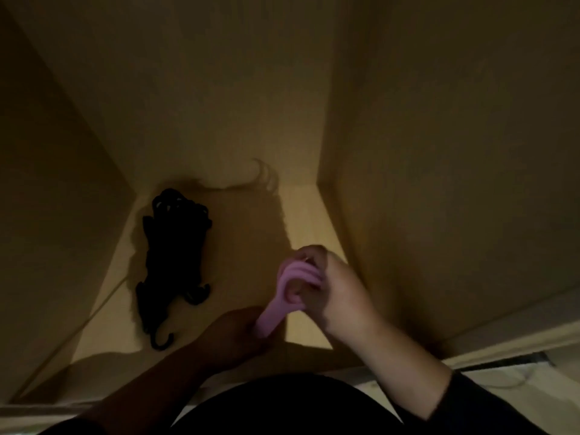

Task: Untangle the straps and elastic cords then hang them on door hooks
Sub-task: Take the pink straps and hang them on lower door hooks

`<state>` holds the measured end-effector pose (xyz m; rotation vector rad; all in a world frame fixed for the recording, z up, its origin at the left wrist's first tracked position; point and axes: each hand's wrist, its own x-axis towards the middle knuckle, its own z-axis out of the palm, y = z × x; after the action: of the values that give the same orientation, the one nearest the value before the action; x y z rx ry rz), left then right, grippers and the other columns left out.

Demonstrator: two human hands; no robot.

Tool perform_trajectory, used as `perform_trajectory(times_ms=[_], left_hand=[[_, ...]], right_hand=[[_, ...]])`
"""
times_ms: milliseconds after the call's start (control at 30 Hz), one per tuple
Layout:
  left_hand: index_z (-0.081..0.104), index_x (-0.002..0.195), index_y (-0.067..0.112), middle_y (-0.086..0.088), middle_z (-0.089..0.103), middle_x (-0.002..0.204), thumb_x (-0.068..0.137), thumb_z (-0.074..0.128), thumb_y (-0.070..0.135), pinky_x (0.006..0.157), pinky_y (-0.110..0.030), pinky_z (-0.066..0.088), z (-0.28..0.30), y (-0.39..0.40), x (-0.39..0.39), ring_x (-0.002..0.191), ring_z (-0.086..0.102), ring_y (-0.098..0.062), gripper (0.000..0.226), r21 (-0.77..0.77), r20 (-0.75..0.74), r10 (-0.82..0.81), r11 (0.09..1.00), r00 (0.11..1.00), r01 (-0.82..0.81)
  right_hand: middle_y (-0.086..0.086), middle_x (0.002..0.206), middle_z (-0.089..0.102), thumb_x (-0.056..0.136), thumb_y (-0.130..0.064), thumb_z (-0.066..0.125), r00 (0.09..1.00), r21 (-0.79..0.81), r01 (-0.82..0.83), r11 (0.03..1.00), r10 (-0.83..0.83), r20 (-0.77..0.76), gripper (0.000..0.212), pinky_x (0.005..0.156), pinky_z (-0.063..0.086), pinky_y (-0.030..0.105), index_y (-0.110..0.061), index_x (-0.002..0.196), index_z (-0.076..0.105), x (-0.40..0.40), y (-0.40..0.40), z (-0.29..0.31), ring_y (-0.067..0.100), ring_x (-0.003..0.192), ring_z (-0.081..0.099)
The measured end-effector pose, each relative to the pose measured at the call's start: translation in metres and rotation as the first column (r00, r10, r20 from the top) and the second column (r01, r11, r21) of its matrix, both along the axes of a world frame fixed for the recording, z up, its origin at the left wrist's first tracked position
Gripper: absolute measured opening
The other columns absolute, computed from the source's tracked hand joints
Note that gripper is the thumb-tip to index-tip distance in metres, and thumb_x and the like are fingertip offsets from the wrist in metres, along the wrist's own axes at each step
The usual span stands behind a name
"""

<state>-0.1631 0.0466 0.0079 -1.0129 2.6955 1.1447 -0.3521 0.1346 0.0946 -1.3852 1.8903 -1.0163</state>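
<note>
head view: both hands grip pink strap (pixel 284 288); black cords (pixel 172 255) on shelf (pixel 238 215).

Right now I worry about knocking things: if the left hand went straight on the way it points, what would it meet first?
The left hand points up-right along the pink strap, so it would likely meet the right hand first.

Dim yellowish light, heavy shadows, soft blur, wide-angle warping.
</note>
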Motion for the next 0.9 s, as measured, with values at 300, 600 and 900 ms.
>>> perform_trajectory(times_ms=[300,600,900], left_hand=[[0.046,0.138,0.016,-0.005,0.053,0.132,0.079,0.057,0.041,0.088,-0.013,0.028,-0.014,0.022,0.038,0.119,0.049,-0.018,0.065,-0.102,0.025,0.221,0.971,0.975,-0.218],[0.053,0.125,0.021,-0.003,0.062,0.120,0.083,0.063,0.022,0.076,-0.023,0.037,-0.006,0.010,0.028,0.107,0.058,-0.021,0.044,-0.037,0.029,0.284,0.958,0.958,-0.283],[0.056,0.114,0.020,0.004,0.057,0.105,0.082,0.065,0.029,0.079,-0.026,0.047,-0.007,0.006,0.056,0.093,0.056,-0.010,0.034,-0.025,-0.038,0.127,0.991,0.991,-0.128]], right_hand=[[-0.004,0.106,0.063,0.080,-0.017,0.067,0.994,0.159,0.110,0.981,-0.108,-0.017,0.032,0.081,0.053,0.027,-0.023,0.111,0.064,-0.004,-0.057,-0.102,0.015,0.096,0.062],[0.004,0.104,0.059,0.080,-0.016,0.050,0.858,0.304,0.240,0.922,-0.055,-0.511,0.024,0.063,0.049,0.030,-0.026,0.100,0.057,-0.006,-0.073,-0.113,0.016,0.079,0.053],[0.001,0.102,0.057,0.077,-0.034,0.056,0.754,0.458,0.345,0.820,0.048,-0.655,0.030,0.076,0.053,0.035,-0.031,0.106,0.063,0.019,-0.042,-0.079,0.021,0.094,0.054]])
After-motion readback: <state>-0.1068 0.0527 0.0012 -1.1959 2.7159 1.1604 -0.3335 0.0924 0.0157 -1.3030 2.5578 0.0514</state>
